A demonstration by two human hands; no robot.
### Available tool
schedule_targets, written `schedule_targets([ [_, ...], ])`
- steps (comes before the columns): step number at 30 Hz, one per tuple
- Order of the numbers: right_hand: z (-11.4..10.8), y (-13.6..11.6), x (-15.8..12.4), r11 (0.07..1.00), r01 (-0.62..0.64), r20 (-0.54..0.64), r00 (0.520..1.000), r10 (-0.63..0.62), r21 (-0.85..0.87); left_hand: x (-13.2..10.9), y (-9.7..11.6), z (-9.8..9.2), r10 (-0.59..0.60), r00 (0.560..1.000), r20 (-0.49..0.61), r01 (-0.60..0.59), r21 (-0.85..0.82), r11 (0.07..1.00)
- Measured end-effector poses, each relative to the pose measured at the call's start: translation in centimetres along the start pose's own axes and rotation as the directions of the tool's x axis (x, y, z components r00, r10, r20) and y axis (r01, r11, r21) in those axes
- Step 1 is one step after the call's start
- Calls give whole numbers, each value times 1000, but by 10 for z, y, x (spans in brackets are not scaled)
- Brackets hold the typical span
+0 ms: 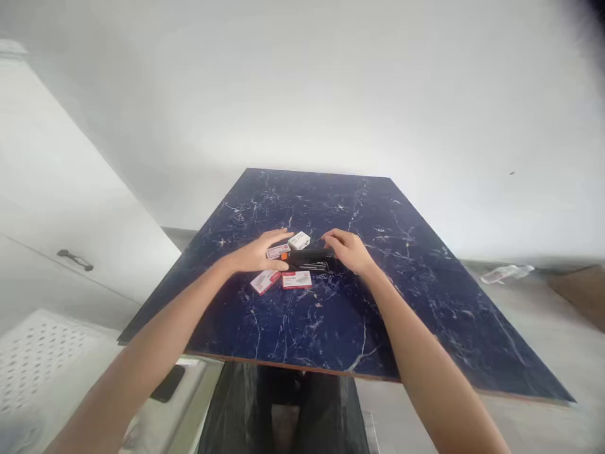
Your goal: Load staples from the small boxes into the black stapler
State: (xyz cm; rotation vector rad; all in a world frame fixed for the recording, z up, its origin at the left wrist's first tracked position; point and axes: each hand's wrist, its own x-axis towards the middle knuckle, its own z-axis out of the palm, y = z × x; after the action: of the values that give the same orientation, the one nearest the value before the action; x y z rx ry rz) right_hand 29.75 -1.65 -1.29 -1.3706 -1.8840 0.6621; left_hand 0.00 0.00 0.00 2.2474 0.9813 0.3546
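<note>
Head view: the left hand (258, 253), spread open, partly hides small boxes (297, 280); the right hand (348, 249), curled, is at a black object's (309, 255) end, grip unclear. Blue marbled table (312, 202), white wall (331, 94).

A dark blue desk (307, 202), veined in white and edged in brown, is set near a pale wall (331, 94), on which a small dark mark (512, 173) is seen at the right. At the left, a dark handle (74, 259) is fitted to a white panel (51, 170). Below it, a white perforated surface (38, 359) is shown, blurred, with a dark flat object (169, 383) placed near it. On the floor (534, 328) at the right, a clear plastic item (505, 273) and a brown object (581, 293) are seen, the latter cut off by the frame's edge.
</note>
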Motion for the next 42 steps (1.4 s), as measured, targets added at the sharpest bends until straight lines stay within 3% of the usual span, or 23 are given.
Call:
schedule_targets([
  [4, -3, -8, -5, 998, 47, 28, 999, -46, -46, -3, -11, -17, 42, 999, -21, -43, -49, 998],
  [9, -9, -17, -11, 999, 38, 148, 988, -37, -10, 1, -17, -13, 121, 989, 87, -89, -302, 949],
  [16, -16, -16, -10, 998, -17, 213, 977, 5, 56, 4, -20, -4, 102, 994, 41, -91, -214, 973],
  [20, -37, -11, -11, 995, -94, 421, 904, 77, 21, 3, -17, -5, 95, 995, 14, -93, -106, 990],
  [23, -45, -6, -12, 992, -129, 507, 854, 115, -7, 4, -19, -6, 107, 994, 30, -101, -143, 985],
  [35, -13, -12, -10, 991, -54, 439, 892, 105, -126, 12, -28, 2, 17, 1000, -5, -18, -285, 958],
  [38, -18, -11, -10, 983, -49, 423, 898, 122, -178, 13, -28, 1, 12, 1000, 4, -10, -302, 953],
  [42, -47, -6, -15, 939, -100, 397, 888, 233, -328, 11, -24, -1, 10, 1000, 8, -6, -313, 950],
])
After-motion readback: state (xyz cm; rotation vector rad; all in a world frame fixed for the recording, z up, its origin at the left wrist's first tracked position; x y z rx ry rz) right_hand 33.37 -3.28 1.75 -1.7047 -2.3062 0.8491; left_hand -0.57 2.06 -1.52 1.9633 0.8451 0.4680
